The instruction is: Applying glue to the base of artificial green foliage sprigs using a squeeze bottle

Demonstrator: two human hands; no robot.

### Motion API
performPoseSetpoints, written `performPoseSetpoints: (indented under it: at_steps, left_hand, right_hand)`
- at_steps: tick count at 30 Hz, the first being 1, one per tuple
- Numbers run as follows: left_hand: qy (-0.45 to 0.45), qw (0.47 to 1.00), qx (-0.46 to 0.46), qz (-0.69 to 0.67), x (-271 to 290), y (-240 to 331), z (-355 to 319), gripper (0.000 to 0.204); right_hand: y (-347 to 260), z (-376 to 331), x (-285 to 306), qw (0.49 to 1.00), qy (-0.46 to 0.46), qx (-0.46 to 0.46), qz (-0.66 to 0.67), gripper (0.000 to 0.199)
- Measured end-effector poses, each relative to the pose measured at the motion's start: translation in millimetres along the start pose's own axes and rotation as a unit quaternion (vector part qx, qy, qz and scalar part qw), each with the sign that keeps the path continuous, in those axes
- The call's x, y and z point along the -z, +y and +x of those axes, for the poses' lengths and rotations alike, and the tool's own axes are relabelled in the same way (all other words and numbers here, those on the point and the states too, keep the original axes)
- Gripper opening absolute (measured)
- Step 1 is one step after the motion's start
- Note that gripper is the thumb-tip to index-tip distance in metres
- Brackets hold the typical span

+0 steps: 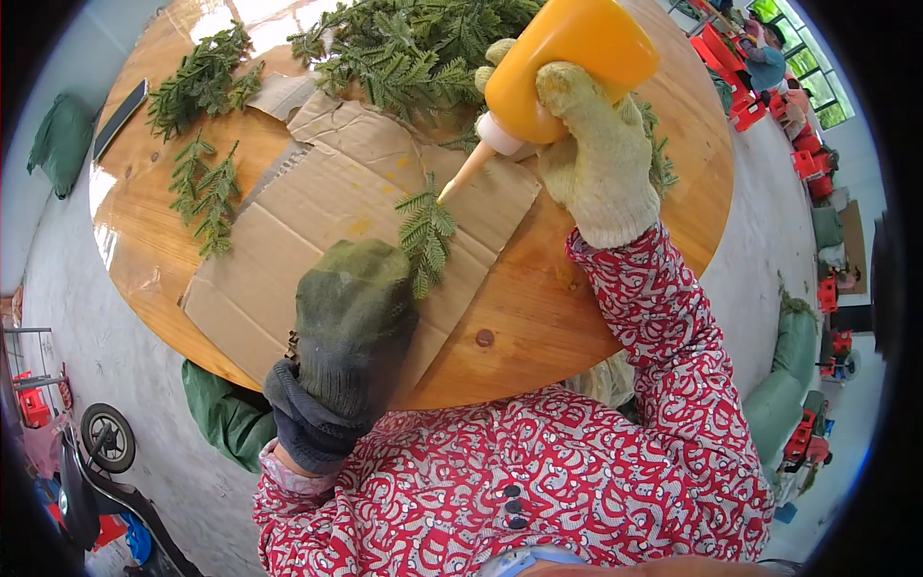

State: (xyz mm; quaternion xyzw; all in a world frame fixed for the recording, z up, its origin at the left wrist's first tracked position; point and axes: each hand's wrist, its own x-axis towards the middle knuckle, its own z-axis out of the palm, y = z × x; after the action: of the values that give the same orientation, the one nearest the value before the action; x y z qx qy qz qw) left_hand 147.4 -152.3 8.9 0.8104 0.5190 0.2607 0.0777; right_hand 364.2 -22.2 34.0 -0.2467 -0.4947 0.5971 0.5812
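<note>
Orange bottle [582,62] was gripped in my right hand [606,163], nozzle [468,173] at the sprig [426,236] beside my left hand [354,313]. I couldn't tell whether that one gripped anything.

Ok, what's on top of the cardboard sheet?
A green fir sprig and yellow smears show on the cardboard sheet. The gloved left hand hides part; anything beneath that glove cannot be seen.

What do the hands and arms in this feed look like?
The left hand wears a dark grey knitted glove, greenish toward the fingers, with a bunched blue-black cuff. The right hand wears a pale yellow knitted glove with a cream cuff. Both arms have red fabric sleeves with a pale swirling pattern.
</note>
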Motion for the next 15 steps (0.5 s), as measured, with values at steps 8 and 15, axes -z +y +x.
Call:
performPoseSetpoints:
  at_steps: [8, 15]
  left_hand:
    - [0.061, 0.997, -0.045, -0.011, -4.9, -4.5, 8.6, 0.035]
    - [0.021, 0.999, -0.022, -0.039, -4.5, -3.1, -0.4, 0.041]
  right_hand:
    - [3.8, 2.1, 1.7, 1.0, 0.011, 0.006, 0.009, 0.042]
    - [3.4, 1.8, 5.7, 1.0, 0.022, 0.017, 0.006, 0.042]
